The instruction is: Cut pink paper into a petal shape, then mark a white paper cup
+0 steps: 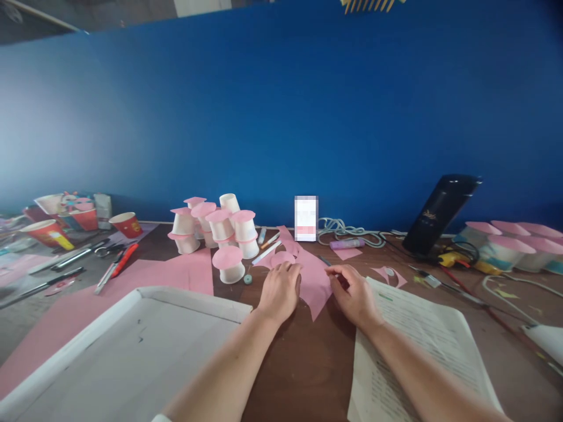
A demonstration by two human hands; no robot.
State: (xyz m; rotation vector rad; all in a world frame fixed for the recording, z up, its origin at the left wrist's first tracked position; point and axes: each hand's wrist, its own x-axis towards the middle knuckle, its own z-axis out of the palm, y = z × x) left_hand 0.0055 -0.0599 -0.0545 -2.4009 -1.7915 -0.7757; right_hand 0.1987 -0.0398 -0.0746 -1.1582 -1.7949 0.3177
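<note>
A cut sheet of pink paper [315,281] lies on the brown table between my hands. My left hand [281,290] rests on its left side, fingers together and bent, palm down; whether it grips the paper is hidden. At the right edge of the paper is my right hand [354,296], thumb and forefinger curled close together; anything between the tips is too small to make out. Left of my hands, white paper cups [232,273] stand upside down in stacks, with pink paper discs [227,257] on and between them. Near the lone front cup is a small green roll [247,279].
A white tray [176,351] and red-handled scissors [116,266] are at the left. Printed sheets [422,334] lie under my right forearm. Behind are a phone [306,218], a glue stick [347,244] and a white cable [338,228]. A black cylinder [440,214] leans at the right.
</note>
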